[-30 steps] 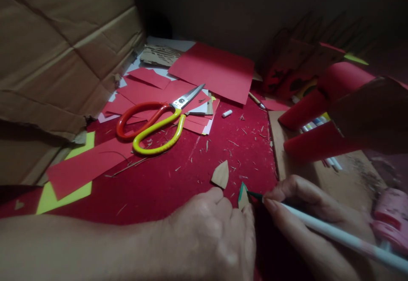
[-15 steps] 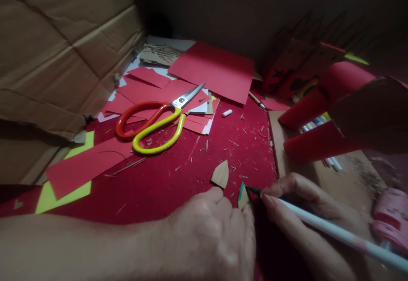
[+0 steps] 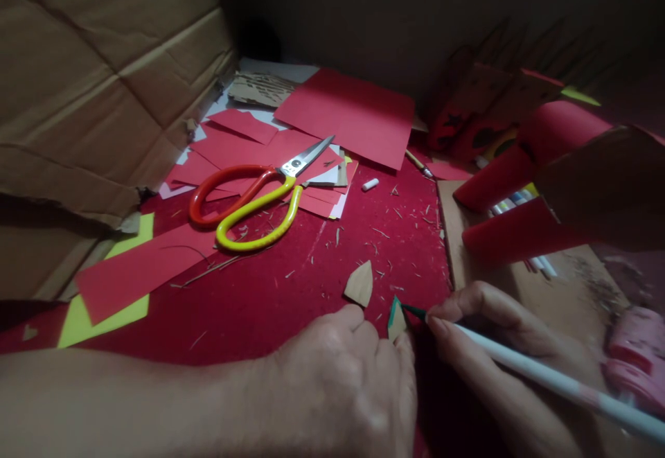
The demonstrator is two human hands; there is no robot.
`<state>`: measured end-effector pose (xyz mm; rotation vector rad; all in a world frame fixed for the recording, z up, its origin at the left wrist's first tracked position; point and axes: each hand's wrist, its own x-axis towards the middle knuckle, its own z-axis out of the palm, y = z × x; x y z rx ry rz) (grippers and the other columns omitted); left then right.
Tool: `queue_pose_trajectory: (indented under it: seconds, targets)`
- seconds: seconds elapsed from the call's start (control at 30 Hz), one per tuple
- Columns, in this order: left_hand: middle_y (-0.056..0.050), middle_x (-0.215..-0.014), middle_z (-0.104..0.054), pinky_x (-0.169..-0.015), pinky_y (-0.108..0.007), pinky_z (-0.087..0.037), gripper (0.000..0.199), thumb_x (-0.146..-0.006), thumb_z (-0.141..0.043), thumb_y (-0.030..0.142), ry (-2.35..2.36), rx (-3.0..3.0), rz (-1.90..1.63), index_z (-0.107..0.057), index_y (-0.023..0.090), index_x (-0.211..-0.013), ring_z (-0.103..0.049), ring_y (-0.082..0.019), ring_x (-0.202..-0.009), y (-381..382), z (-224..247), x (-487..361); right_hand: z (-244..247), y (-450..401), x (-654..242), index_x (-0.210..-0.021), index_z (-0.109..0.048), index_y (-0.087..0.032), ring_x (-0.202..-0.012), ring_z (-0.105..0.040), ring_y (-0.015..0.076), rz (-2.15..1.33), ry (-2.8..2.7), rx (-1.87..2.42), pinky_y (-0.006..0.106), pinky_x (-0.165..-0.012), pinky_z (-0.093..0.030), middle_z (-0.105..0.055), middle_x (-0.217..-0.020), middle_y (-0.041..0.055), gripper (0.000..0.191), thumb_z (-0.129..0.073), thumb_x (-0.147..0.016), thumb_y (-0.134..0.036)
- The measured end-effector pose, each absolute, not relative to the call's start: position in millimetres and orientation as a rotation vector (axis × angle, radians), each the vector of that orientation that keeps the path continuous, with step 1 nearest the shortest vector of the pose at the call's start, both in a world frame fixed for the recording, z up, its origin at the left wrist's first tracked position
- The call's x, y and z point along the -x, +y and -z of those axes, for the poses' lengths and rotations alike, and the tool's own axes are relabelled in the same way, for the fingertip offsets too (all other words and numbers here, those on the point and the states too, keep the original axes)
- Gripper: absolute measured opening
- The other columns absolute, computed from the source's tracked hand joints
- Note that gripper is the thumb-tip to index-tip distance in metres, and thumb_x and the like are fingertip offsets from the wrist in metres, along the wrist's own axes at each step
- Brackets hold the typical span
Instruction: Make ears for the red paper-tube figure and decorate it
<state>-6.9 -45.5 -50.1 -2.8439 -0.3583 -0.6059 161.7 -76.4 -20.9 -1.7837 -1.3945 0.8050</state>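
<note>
My left hand (image 3: 353, 375) is closed at the bottom centre, its fingertips on the lower end of a small pointed cardboard piece (image 3: 397, 321) with green along its left edge. In my right hand (image 3: 499, 347) is a white marker (image 3: 535, 369) with a green tip, pinched between thumb and fingers. The tip touches or nearly touches the piece's right edge by its point. A second, uncoloured pointed piece (image 3: 359, 285) lies just beyond my left knuckles.
Scissors (image 3: 260, 198) with red and yellow handles lie on red paper (image 3: 346, 115). A cardboard sheet (image 3: 104, 91) stands at left. Red tubes (image 3: 512, 233) rest over a brown board (image 3: 460, 264) at right, near a pink object (image 3: 636, 357). A white cap (image 3: 370, 184) lies farther back.
The marker tip has shifted very slightly to the right, with my right hand. My left hand and the cardboard pieces look unmoved.
</note>
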Motion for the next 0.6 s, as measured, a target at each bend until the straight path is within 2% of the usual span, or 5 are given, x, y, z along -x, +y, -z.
queue_pose_trajectory:
  seconds: [0.2, 0.43, 0.6]
  targets:
    - [-0.003, -0.06, -0.051, -0.045, -0.032, -0.047, 0.026, -0.087, -0.047, 0.03, -0.358, 2.851, 0.615, -0.058, 0.011, -0.074, -0.048, -0.015, -0.05, -45.4, 48.0, 6.4, 16.2, -75.5, -155.5, -0.061, -0.059, -0.024, -0.036, -0.043, 0.0109, -0.745, -1.391, 1.859, 0.018, -0.03, -0.03, -0.053, -0.042, -0.0025, 0.019, -0.064, -0.072, -0.039]
    - [-0.002, -0.062, -0.052, -0.045, -0.032, -0.046, 0.019, -0.086, -0.047, 0.025, -0.345, 2.865, 0.575, -0.058, 0.012, -0.075, -0.048, -0.015, -0.05, -44.9, 47.3, 7.5, 18.4, -76.2, -161.8, -0.063, -0.06, -0.024, -0.039, -0.051, 0.0146, -0.816, -1.433, 1.85, 0.021, -0.035, -0.039, -0.054, -0.044, -0.0017, 0.019, -0.063, -0.071, -0.041]
    - [-0.002, -0.061, -0.052, -0.045, -0.033, -0.047, 0.019, -0.085, -0.047, 0.025, -0.366, 2.847, 0.598, -0.058, 0.013, -0.074, -0.048, -0.015, -0.05, -45.8, 48.9, 6.3, 14.9, -76.0, -155.4, -0.061, -0.058, -0.023, -0.037, -0.041, 0.0106, -0.749, -1.402, 1.865, 0.018, -0.031, -0.029, -0.052, -0.041, -0.0027, 0.019, -0.062, -0.073, -0.038]
